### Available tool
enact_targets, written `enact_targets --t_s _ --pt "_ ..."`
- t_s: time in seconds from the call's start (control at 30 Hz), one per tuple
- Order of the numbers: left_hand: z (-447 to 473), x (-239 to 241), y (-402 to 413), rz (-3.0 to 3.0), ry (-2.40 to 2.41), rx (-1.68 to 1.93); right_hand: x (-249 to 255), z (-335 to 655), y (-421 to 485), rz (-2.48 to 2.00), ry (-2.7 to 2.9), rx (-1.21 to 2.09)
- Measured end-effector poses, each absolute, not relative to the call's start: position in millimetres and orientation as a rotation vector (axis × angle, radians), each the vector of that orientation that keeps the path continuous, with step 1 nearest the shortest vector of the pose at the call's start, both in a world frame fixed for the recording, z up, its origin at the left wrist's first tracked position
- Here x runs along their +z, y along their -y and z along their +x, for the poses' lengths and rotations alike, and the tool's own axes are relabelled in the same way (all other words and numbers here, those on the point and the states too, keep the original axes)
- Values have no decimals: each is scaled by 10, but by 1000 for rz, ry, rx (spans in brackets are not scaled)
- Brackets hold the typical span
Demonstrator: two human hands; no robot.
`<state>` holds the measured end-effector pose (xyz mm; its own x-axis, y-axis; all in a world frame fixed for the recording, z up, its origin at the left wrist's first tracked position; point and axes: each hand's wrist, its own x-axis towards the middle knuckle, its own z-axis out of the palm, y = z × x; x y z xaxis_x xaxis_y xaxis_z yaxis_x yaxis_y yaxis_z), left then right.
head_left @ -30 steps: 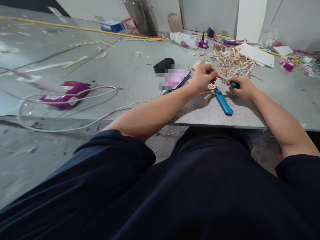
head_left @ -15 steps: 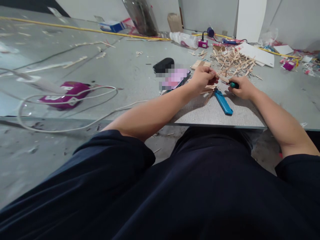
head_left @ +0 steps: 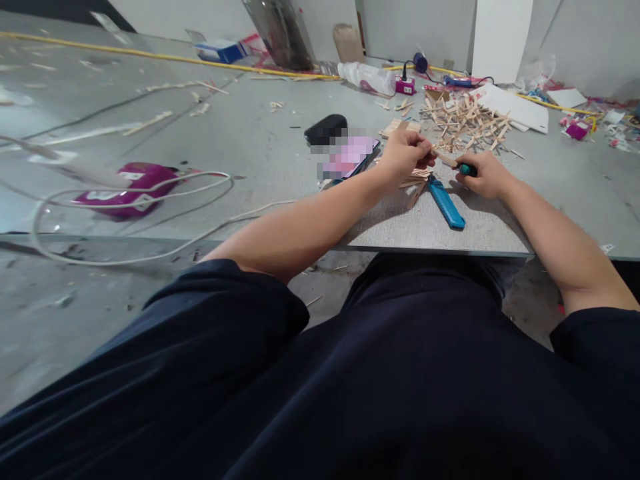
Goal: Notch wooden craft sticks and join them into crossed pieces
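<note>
My left hand [head_left: 411,152] is closed in a pinch on a thin wooden stick, its fingertips turned toward the right. My right hand [head_left: 484,177] wraps round a tool with a green and black handle [head_left: 467,170]; its working end is too small to make out. A flat, pale wooden-looking strip [head_left: 446,159] spans the gap between both hands, and I cannot tell which hand bears it. Below them, a blue utility knife [head_left: 447,204] lies on the table. Several flat wooden sticks [head_left: 416,179] lie under my left hand.
Behind my hands spreads a pile of wooden sticks and scraps [head_left: 467,120]. Left of them lie a phone [head_left: 350,158] and a black case [head_left: 327,129]. A plastic bottle [head_left: 367,79] rests farther back. A white cable [head_left: 200,237] loops over the table's front edge, near a purple power strip [head_left: 127,191].
The strip between my hands has shifted very slightly. Both hands stay in nearly the same place and keep their grip; the whole view has drifted a little.
</note>
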<state>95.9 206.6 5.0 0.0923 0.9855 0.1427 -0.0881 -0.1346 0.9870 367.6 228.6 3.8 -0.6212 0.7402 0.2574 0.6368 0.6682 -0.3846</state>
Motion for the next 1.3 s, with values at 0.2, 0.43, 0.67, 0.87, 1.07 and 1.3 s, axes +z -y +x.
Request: enact_targets --t_s 0.2,0.43,0.67,0.87,1.07,1.3 --pt "965 23 -2083 1343 -1029 1308 35 3657 -2273 -1094 2473 322" --pt "997 3 -2094 1334 -1057 1351 23 3630 -2234 -1124 2468 316" --pt "962 51 -2063 1294 -1028 1263 76 3612 -2155 -1132 2466 297" --pt "962 60 -2070 1137 -892 1164 153 3578 -2081 -1081 2462 263" --pt "950 15 -2039 1043 -730 1098 183 3562 -2054 -1007 2419 265" --pt "938 13 -2034 936 -631 1090 148 3568 -2099 -986 2402 205"
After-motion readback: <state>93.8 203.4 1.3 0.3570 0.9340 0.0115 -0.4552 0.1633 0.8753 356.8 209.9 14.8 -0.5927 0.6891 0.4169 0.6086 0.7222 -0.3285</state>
